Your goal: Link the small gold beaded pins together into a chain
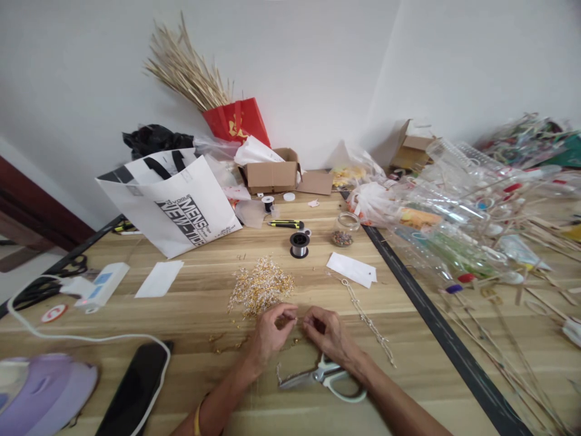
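Observation:
My left hand (275, 330) is closed in a pinch just below a heap of gold and clear beads (261, 284). A tiny pale bit shows at its fingertips, too small to name. Close beside it, my right hand (327, 330) pinches too; what its fingers hold is hidden. Under my right wrist lie scissors (324, 374) with pale handles, blades pointing left. A beaded strand (367, 321) stretches over the table to the right of my right hand. Some loose gold beads (220, 345) lie left of my left hand.
Beyond the hands stand a wire spool (299, 244), a yellow-black utility knife (285, 224) and a glass jar (345, 229) of beads. White paper (351, 269) lies right. A white bag (177, 206), power strip (104, 286) and black phone (136, 387) are left. Plastic bottles (436, 260) crowd the right.

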`<state>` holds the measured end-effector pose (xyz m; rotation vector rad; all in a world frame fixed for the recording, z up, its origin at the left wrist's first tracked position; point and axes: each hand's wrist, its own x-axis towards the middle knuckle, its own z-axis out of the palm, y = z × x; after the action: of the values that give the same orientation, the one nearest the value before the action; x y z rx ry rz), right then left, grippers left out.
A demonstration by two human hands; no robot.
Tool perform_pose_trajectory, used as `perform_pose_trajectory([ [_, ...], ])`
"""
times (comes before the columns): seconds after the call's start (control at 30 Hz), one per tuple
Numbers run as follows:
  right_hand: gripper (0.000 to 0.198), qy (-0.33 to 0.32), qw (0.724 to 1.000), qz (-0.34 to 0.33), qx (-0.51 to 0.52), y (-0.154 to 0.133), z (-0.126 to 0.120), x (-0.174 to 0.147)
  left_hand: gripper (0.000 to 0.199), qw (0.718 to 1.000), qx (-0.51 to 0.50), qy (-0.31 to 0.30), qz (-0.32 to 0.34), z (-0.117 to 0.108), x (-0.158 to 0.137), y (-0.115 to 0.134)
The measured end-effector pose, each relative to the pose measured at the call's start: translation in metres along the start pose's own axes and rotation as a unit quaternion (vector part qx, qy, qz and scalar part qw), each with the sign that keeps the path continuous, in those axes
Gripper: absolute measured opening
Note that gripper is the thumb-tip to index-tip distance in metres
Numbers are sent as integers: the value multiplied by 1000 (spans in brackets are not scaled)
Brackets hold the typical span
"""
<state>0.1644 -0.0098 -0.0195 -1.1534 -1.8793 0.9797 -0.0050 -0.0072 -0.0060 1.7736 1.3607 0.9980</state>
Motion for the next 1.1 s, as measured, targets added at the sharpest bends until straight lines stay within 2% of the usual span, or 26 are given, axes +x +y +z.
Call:
perform_pose_trajectory([
  [0.43,13,6,1000,-4,-5,1,2,-1,23,1000,-10,-17,-11,3,0,0],
  [0.67,13,-5,1000,2,2,-1,0,0,15,999,25,-35,8,4,-1,-1],
  [1.1,13,8,1000,-10,-4,0,0,1,16,999,18,-38,11,5,-2,1],
])
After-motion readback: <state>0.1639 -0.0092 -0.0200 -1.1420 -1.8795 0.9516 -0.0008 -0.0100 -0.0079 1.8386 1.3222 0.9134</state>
